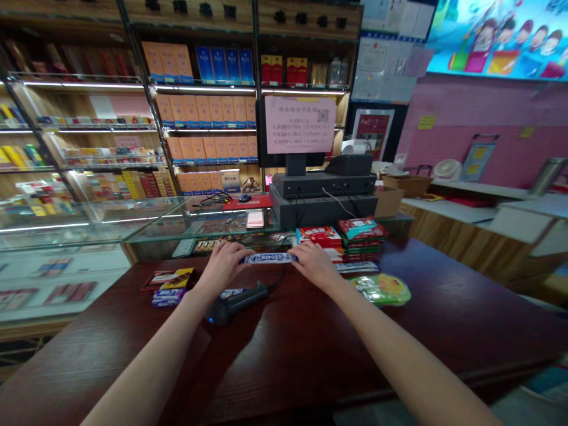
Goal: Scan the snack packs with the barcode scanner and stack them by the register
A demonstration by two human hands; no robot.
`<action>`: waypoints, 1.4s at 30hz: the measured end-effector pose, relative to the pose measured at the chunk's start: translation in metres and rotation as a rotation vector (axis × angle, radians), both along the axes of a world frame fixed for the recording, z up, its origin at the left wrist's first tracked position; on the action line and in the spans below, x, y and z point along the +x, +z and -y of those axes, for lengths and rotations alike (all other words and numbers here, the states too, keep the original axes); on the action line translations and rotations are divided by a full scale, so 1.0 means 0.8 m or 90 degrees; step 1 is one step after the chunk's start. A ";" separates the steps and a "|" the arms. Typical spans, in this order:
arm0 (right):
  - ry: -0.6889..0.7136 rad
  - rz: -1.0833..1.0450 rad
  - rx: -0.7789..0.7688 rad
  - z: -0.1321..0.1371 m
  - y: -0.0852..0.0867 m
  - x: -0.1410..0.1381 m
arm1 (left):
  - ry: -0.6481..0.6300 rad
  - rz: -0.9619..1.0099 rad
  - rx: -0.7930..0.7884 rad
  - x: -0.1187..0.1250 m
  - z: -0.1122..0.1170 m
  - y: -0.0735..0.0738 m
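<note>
A long, thin blue-and-white wrapped snack stick [271,258] is stretched level between my two hands, above the dark wooden counter. My left hand [225,266] pinches its left end, and my right hand [314,264] grips the right end. Below and slightly left lies a black barcode scanner [237,304] with a small blue light; another blue-and-white packet [233,293] shows partly behind it. Left of my left hand are purple packets [167,297] and a yellow-and-brown packet [181,278]. A green packet with a yellow figure [382,289] lies right of my right hand.
Red snack boxes [318,236] and a stack of red-and-green packets [361,236] stand behind my right hand. Beyond them is a cash register [323,195] with a paper-covered screen [300,125]. A glass display case [155,222] borders the counter [275,367] at the back left.
</note>
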State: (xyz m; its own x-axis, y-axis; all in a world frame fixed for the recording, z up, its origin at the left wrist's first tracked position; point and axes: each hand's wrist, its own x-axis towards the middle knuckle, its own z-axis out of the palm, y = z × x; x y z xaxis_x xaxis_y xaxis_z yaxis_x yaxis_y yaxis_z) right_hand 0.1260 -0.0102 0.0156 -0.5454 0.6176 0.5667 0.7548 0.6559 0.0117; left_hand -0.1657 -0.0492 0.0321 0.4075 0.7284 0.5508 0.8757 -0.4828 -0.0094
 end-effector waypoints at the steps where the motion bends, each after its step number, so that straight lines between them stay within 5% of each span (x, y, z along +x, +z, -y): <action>1: -0.006 0.004 0.001 0.000 0.002 0.007 | -0.007 0.001 0.003 0.007 -0.002 0.000; 20: -0.106 0.060 0.000 -0.004 0.020 0.150 | -0.112 -0.004 0.001 0.148 -0.031 -0.014; 28: -0.184 0.094 -0.041 0.005 0.020 0.194 | -0.091 0.026 -0.019 0.209 -0.036 -0.025; 42: -0.263 0.087 -0.264 -0.015 -0.007 0.262 | -0.090 0.046 -0.127 0.283 -0.050 -0.062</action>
